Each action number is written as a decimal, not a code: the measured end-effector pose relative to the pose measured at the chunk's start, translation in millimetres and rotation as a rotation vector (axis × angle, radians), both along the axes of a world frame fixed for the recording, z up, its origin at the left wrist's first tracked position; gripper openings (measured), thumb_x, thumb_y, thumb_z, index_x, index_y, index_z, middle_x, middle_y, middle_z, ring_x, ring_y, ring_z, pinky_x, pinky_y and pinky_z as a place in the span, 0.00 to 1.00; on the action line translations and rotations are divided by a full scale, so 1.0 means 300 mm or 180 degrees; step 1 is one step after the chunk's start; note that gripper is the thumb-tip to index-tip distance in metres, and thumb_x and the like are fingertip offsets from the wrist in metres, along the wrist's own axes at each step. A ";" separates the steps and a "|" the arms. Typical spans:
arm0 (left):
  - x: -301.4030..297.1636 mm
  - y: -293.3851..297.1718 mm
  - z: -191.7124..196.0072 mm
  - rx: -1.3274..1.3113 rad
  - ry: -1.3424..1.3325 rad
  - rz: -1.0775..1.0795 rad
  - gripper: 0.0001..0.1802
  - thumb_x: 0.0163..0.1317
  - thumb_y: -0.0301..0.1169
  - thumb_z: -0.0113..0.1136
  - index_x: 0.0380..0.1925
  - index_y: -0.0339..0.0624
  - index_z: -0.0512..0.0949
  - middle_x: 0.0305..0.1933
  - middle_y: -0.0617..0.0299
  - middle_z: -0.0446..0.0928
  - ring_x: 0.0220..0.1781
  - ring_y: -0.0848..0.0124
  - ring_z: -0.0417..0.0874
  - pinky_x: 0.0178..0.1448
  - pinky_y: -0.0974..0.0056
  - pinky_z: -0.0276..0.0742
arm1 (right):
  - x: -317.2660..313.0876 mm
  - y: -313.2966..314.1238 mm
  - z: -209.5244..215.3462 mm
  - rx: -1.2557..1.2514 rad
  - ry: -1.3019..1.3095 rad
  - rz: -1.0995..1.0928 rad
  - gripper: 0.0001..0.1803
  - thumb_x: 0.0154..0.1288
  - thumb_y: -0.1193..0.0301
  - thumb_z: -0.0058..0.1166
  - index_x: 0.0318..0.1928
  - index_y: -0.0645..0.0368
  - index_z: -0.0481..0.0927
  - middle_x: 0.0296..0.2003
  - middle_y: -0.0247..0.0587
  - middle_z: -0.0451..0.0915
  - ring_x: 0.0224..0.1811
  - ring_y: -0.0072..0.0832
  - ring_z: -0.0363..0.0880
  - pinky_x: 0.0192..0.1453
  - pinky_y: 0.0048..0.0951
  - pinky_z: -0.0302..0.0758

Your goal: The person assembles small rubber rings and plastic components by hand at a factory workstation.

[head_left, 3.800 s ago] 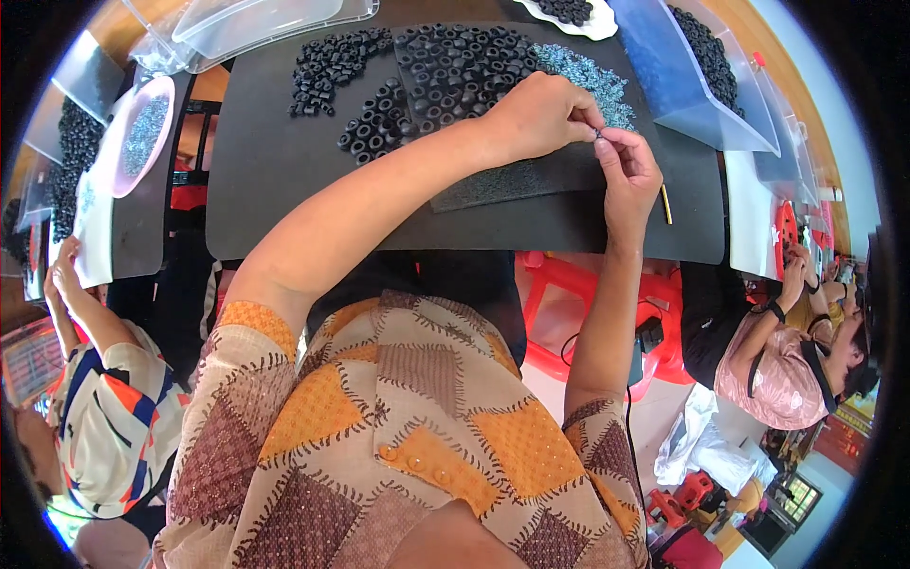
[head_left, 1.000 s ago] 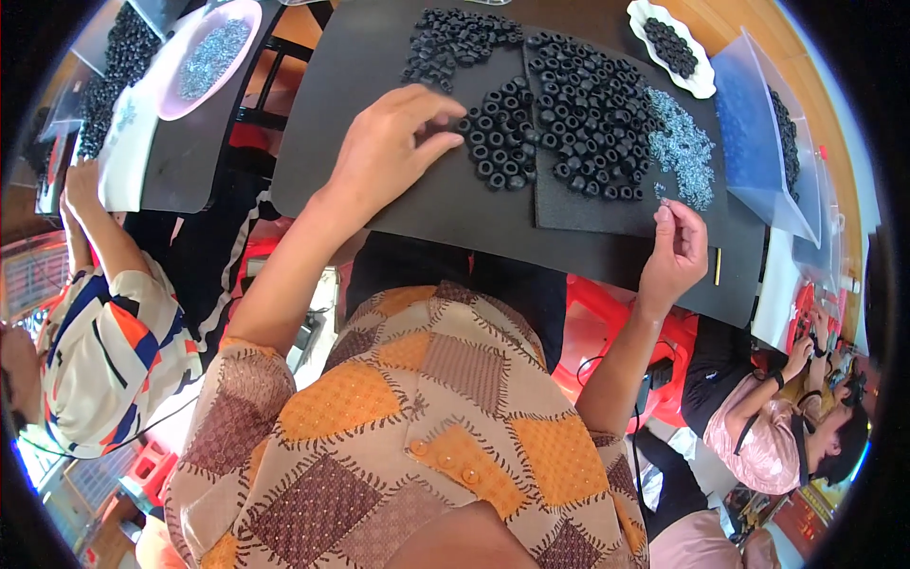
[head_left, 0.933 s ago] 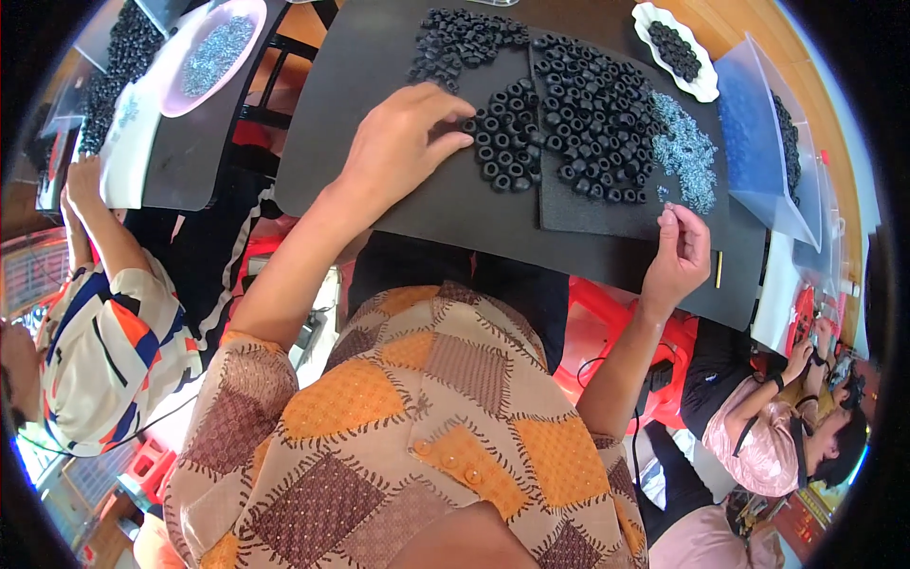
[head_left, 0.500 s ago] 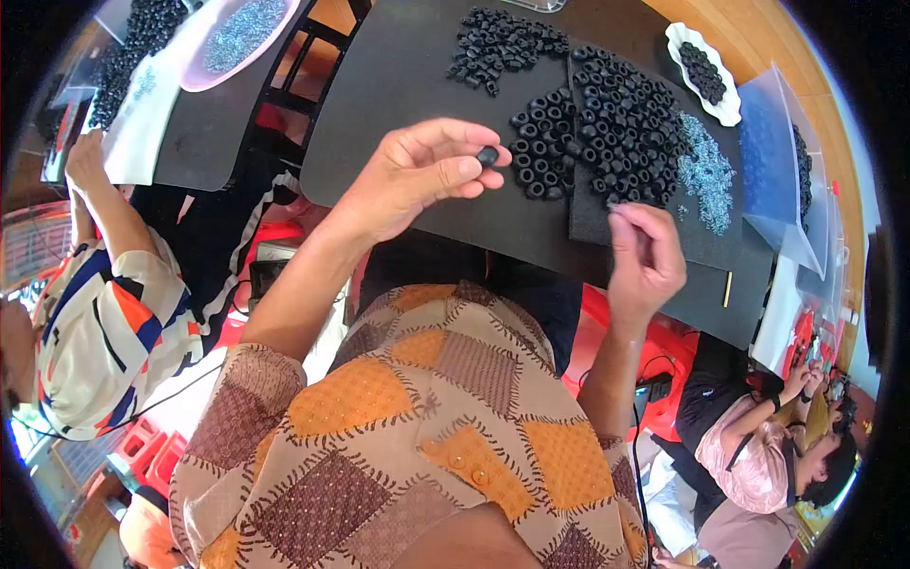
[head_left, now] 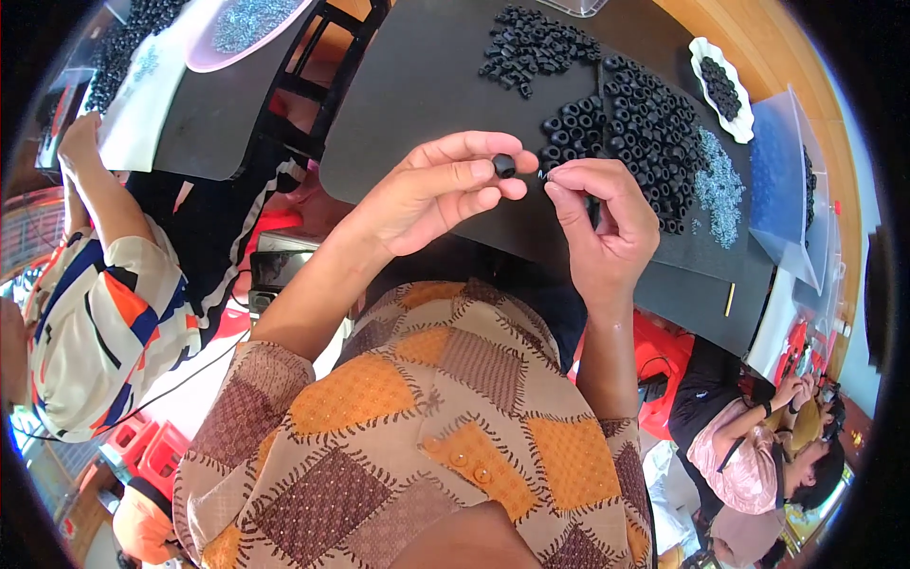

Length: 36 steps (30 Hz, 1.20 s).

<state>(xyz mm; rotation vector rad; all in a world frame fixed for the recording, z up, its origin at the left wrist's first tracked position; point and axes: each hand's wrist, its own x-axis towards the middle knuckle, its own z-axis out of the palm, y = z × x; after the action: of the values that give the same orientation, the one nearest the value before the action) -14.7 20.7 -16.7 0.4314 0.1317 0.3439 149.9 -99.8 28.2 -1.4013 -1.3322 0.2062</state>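
Over the near edge of the dark table [head_left: 398, 104], my left hand [head_left: 427, 194] pinches a small round black part [head_left: 504, 167] with a hole in it between thumb and fingertips. My right hand [head_left: 611, 218] is close beside it, thumb and forefinger closed on a tiny pale, clear-looking piece [head_left: 542, 174] that points toward the black part. A small gap separates the two. Behind my right hand lie heaps of black ring-like parts [head_left: 654, 142], with a pile of tiny pale-blue clear pieces [head_left: 722, 194] to their right.
Another black heap [head_left: 536, 47] sits farther back. A white scalloped dish [head_left: 701, 55] of dark pieces and a translucent bin [head_left: 782, 180] stand at the right, near a thin yellow stick [head_left: 730, 299]. Co-workers sit on both sides; a pink basin [head_left: 204, 59] is on the left table.
My right hand has moved left and up from the pale-blue pile's side, bringing its tiny piece next to the black part. My left hand has shifted slightly right, still holding that part.
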 end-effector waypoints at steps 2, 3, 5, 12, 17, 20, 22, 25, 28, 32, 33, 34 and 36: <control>-0.006 -0.002 -0.017 0.0087 -0.0058 0.0124 0.15 0.71 0.24 0.56 0.56 0.38 0.76 0.55 0.52 0.78 0.53 0.65 0.85 0.56 0.71 0.84 | -0.012 0.012 0.002 -0.0005 -0.0011 0.0031 0.09 0.54 0.86 0.65 0.36 0.62 0.83 0.32 0.41 0.84 0.32 0.27 0.82 0.37 0.25 0.77; -0.009 -0.003 -0.024 0.0186 -0.0105 0.0234 0.15 0.72 0.23 0.54 0.56 0.39 0.76 0.56 0.50 0.78 0.53 0.65 0.85 0.55 0.71 0.85 | -0.016 0.018 0.003 0.0004 -0.0014 0.0048 0.09 0.54 0.86 0.65 0.36 0.62 0.83 0.32 0.41 0.84 0.32 0.27 0.82 0.37 0.25 0.78; -0.016 -0.002 -0.022 0.0215 -0.0123 0.0228 0.15 0.71 0.23 0.55 0.56 0.39 0.77 0.55 0.50 0.78 0.53 0.65 0.85 0.55 0.71 0.85 | -0.025 0.027 0.006 0.0024 -0.0038 0.0080 0.10 0.54 0.86 0.65 0.36 0.62 0.83 0.32 0.41 0.84 0.33 0.28 0.82 0.37 0.25 0.78; -0.012 -0.005 -0.030 0.0391 -0.0095 0.0443 0.12 0.66 0.24 0.63 0.49 0.39 0.79 0.53 0.53 0.80 0.49 0.69 0.85 0.55 0.68 0.83 | -0.055 0.045 0.046 0.0021 -0.0377 0.0195 0.11 0.52 0.87 0.64 0.35 0.62 0.83 0.31 0.41 0.83 0.31 0.30 0.83 0.35 0.26 0.78; -0.012 -0.008 -0.026 0.1067 0.0208 0.0807 0.12 0.63 0.22 0.66 0.46 0.38 0.79 0.51 0.54 0.82 0.47 0.72 0.84 0.55 0.67 0.81 | -0.066 0.052 0.066 -0.0168 -0.0547 0.0215 0.11 0.51 0.86 0.65 0.35 0.61 0.83 0.30 0.41 0.83 0.30 0.31 0.83 0.33 0.26 0.78; -0.015 -0.006 -0.023 0.1405 0.0460 0.0883 0.11 0.62 0.21 0.66 0.45 0.38 0.79 0.49 0.54 0.83 0.47 0.73 0.84 0.55 0.66 0.81 | -0.071 0.058 0.058 -0.0254 -0.0655 0.0184 0.10 0.51 0.85 0.65 0.34 0.61 0.83 0.30 0.41 0.83 0.30 0.31 0.83 0.32 0.27 0.78; -0.015 -0.002 -0.023 0.1464 0.0557 0.0849 0.11 0.62 0.21 0.66 0.45 0.38 0.79 0.49 0.54 0.83 0.47 0.73 0.84 0.55 0.66 0.81 | -0.073 0.061 0.055 -0.0251 -0.0768 0.0146 0.10 0.51 0.84 0.66 0.34 0.60 0.83 0.30 0.40 0.83 0.29 0.32 0.84 0.31 0.28 0.78; -0.012 0.006 -0.027 0.1507 0.0628 0.0816 0.11 0.62 0.21 0.66 0.44 0.38 0.79 0.48 0.54 0.83 0.47 0.73 0.84 0.55 0.66 0.81 | -0.072 0.066 0.065 -0.0456 -0.0760 0.0069 0.10 0.50 0.83 0.67 0.34 0.60 0.83 0.29 0.40 0.83 0.29 0.33 0.84 0.31 0.29 0.78; -0.006 0.011 -0.034 0.1546 0.0680 0.0777 0.11 0.62 0.22 0.66 0.45 0.37 0.79 0.48 0.54 0.83 0.47 0.72 0.84 0.55 0.66 0.81 | -0.059 0.079 0.066 -0.0590 -0.0720 0.0117 0.10 0.50 0.82 0.68 0.33 0.60 0.83 0.29 0.40 0.83 0.29 0.32 0.83 0.31 0.28 0.78; 0.003 0.025 -0.055 0.1287 0.0494 0.0701 0.12 0.64 0.23 0.65 0.47 0.38 0.78 0.49 0.54 0.83 0.47 0.73 0.84 0.54 0.66 0.82 | -0.057 0.100 0.058 -0.0487 -0.0592 0.0066 0.10 0.49 0.83 0.69 0.33 0.61 0.83 0.29 0.39 0.83 0.29 0.30 0.82 0.31 0.27 0.77; 0.004 0.029 -0.059 0.1183 0.0413 0.0658 0.12 0.64 0.24 0.65 0.47 0.38 0.78 0.49 0.54 0.83 0.47 0.73 0.84 0.54 0.66 0.82 | -0.058 0.105 0.054 -0.0404 -0.0615 0.0042 0.10 0.49 0.83 0.69 0.33 0.61 0.83 0.29 0.39 0.82 0.29 0.30 0.82 0.32 0.27 0.77; 0.003 0.032 -0.062 0.1180 0.0411 0.0658 0.12 0.64 0.24 0.65 0.47 0.38 0.78 0.49 0.54 0.83 0.47 0.73 0.84 0.54 0.66 0.82 | -0.059 0.108 0.048 -0.0407 -0.0618 0.0041 0.10 0.49 0.83 0.69 0.33 0.61 0.83 0.29 0.39 0.82 0.29 0.30 0.82 0.32 0.27 0.77; 0.003 0.037 -0.069 0.1025 0.0312 0.0601 0.10 0.66 0.24 0.63 0.47 0.39 0.78 0.50 0.55 0.83 0.47 0.74 0.84 0.54 0.68 0.83 | -0.061 0.114 0.034 -0.0308 -0.0728 0.0085 0.10 0.49 0.83 0.69 0.33 0.61 0.83 0.30 0.39 0.82 0.29 0.30 0.82 0.32 0.26 0.77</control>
<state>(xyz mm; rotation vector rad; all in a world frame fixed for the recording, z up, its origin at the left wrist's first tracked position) -13.9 31.9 -37.4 0.7575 0.2146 0.5331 131.7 -65.7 38.5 -1.5237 -1.5464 0.1323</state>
